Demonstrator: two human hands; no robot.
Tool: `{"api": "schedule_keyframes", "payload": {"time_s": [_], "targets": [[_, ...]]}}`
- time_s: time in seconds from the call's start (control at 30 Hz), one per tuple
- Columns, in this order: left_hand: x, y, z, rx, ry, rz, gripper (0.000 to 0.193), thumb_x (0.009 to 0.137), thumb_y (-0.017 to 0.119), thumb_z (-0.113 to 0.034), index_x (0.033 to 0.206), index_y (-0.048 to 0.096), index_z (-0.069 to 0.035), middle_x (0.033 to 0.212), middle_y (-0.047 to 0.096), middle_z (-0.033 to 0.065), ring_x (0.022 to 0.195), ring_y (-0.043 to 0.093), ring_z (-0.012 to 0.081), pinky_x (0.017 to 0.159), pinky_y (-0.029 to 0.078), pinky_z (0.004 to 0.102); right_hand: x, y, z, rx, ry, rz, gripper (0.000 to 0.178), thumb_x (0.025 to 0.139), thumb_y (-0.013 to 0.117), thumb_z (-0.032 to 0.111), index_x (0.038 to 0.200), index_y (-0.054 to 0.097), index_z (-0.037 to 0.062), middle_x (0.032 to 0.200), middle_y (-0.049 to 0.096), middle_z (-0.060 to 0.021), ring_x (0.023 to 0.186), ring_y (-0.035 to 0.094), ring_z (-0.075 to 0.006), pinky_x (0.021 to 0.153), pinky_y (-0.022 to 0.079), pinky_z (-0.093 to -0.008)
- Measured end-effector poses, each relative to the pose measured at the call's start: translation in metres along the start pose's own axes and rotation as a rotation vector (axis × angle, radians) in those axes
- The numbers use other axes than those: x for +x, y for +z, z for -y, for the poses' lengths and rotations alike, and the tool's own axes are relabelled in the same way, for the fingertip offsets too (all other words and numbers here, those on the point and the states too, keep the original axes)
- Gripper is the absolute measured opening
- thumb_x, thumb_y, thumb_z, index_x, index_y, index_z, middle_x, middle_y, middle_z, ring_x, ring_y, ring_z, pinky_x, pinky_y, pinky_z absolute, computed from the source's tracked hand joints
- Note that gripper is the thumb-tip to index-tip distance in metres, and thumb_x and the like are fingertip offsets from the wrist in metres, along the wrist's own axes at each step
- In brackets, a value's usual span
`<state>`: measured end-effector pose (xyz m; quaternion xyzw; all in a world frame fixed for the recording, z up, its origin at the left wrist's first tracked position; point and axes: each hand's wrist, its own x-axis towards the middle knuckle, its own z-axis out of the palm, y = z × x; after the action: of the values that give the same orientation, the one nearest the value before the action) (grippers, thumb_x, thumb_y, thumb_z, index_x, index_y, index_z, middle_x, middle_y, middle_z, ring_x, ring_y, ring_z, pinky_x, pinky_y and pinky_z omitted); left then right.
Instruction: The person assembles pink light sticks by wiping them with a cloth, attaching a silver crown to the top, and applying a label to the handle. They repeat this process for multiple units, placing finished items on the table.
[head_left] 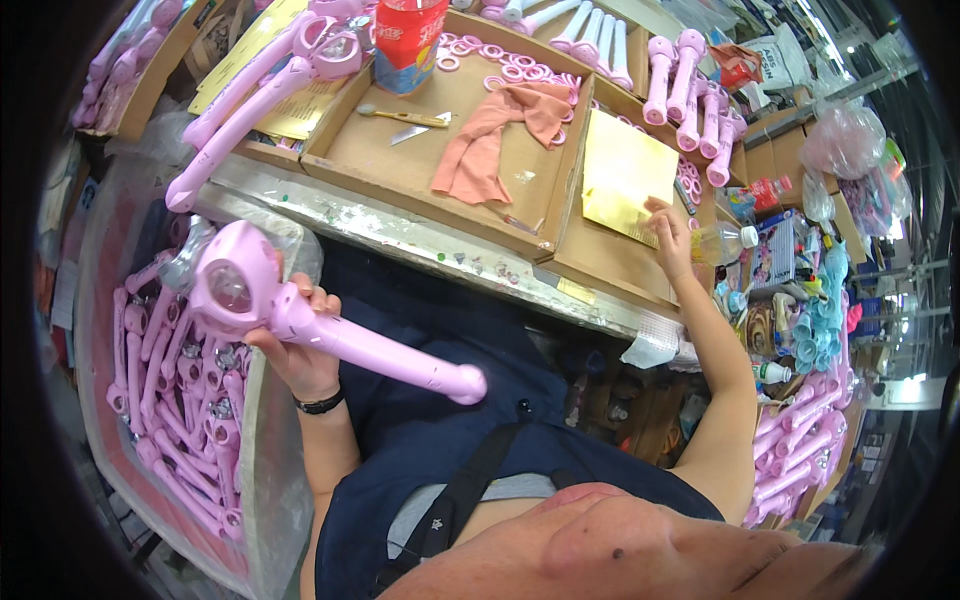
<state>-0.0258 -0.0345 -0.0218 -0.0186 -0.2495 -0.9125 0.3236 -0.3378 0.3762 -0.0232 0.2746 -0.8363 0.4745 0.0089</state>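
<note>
A pink toy wand [375,350] with a bulbous head and a clear round window lies across my left hand [300,360], whose fingers are wrapped round its neck. The wand tilts down to the right over my lap, beside a tub. My right hand [670,240] reaches forward to the right edge of a yellow sheet [625,175]. Its fingers are loosely bent and partly apart, with the tips at the paper. Nothing can be made out between them. The sheet rests across a cardboard box [590,255] on the bench.
At my left stands a lined tub [265,480] of pink wands. A cardboard tray [350,165] holds an orange cloth [500,140], a toothbrush [400,116] and pink rings. Two joined wands [235,125] overhang the bench edge. More wands [800,440] are piled at right, near a bottle [725,242].
</note>
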Motion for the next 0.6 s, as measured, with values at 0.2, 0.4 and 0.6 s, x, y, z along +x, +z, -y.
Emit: {"api": "schedule_keyframes", "payload": {"time_s": [0.2,0.4,0.6], "targets": [[-0.003,0.020,-0.012,-0.225,0.027,0.066,0.089,0.076,0.071,-0.045,0.145,0.024,-0.013,0.131,0.046,0.0115,0.131,0.032,0.0378,0.109,0.019,0.0600,0.015,-0.004,0.125,-0.876,-0.838,-0.181,0.025,0.075,0.071,0.004,0.099,0.062,0.0070,0.109,0.062,-0.0124,0.102,0.059,-0.0308,0.085,0.049,-0.0388],[-0.009,0.035,0.004,-0.078,-0.021,0.033,0.074,0.081,0.065,-0.045,0.140,0.031,-0.018,0.142,0.039,0.0131,0.137,0.020,0.0428,0.108,0.019,0.0631,-0.019,0.080,0.199,0.005,-0.750,-0.356,0.015,0.085,0.062,0.002,0.098,0.055,0.0031,0.084,0.060,-0.0087,0.073,0.056,-0.0196,0.068,0.048,-0.0295],[-0.017,0.037,0.002,-0.057,-0.028,0.059,0.068,0.086,0.058,-0.049,0.140,0.031,-0.019,0.142,0.039,0.0114,0.137,0.021,0.0421,0.108,0.022,0.0624,-0.035,0.167,0.229,1.029,0.271,0.319,0.009,0.087,0.062,0.002,0.094,0.056,0.0024,0.083,0.059,-0.0018,0.072,0.053,-0.0058,0.068,0.043,-0.0190]]}}
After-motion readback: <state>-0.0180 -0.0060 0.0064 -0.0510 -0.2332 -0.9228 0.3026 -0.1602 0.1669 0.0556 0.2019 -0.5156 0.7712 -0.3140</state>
